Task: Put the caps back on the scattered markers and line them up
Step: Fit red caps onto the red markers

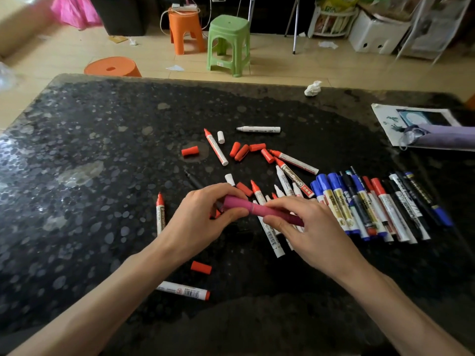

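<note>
Just above the near middle of the black speckled stone table (90, 163), a pink plastic marker (257, 209) is held crosswise between both hands, with a pale ring showing around it in the gap between them. The left hand (203, 222) curls thumb and fingers round the marker's left end. The right hand (305, 227) pinches the right part of the barrel between thumb and fingertips. Both grips are closed firmly on the pen. Under and behind the hands lies a loose heap of white-barrelled markers with bare red tips (295, 179), crossing one another at odd angles. Further back sits a cluster of loose red caps (241, 151), with a small white cap (220, 137) beside a slanted red-tipped marker and a white marker with a dark tip (258, 129) lying alone beyond them. To the right, a tidy row of capped markers (359, 204) in blue, red and black lies side by side, touching. To the left of the hands one red-tipped marker (160, 214) lies apart. Nearer the person rest a single red cap (201, 267) and a white marker with a red end (183, 290). At the far edge is a crumpled white tissue (312, 88), and at the right edge a printed sheet (385, 119) sits under a purple cloth pouch (447, 137). On the floor beyond stand a green plastic stool (228, 42) and an orange plastic stool (185, 29).
</note>
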### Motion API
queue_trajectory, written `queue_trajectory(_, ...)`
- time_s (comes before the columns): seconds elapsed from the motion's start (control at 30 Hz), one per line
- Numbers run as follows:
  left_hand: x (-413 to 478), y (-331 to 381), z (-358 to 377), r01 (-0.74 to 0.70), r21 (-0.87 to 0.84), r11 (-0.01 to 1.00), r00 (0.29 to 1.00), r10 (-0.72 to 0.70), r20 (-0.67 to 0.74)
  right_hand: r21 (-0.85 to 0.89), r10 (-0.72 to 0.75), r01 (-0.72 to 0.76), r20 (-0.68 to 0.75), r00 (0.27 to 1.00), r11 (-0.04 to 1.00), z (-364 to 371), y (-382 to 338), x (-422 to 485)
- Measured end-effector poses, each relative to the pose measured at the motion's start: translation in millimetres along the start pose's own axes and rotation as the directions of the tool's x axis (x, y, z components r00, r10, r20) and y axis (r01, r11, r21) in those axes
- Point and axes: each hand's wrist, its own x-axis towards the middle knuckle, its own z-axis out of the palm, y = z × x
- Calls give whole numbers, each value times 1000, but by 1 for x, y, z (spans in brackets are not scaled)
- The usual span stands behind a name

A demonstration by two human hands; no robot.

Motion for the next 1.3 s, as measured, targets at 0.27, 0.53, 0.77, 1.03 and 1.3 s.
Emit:
queue_trajectory(0.27, 12, 15, 18, 49, -166, 985, 998, -42, 43, -23, 38, -41, -114, 993, 999, -17, 10, -14)
queue_trajectory(0.53, 24, 28, 37, 95, -149, 984, 994, -87, 59, -69, 265, -320, -409, 873, 945, -64, 73, -34)
queue_trajectory(0.77, 42, 54, 75, 85, -191, 978, 994, -69, 90, -73, 483, -614, -548, 683, 786, -96, 123, -47)
queue_trajectory(1.03, 51, 63, 81, 109, -205, 973, 992, -92, 91, -73, 593, -738, -546, 592, 671, -101, 134, -42)
queue_trajectory(1.3, 51, 64, 63, 102, -217, 971, 995, -97, 36, -61, 635, -768, -524, 568, 637, -98, 134, -32)
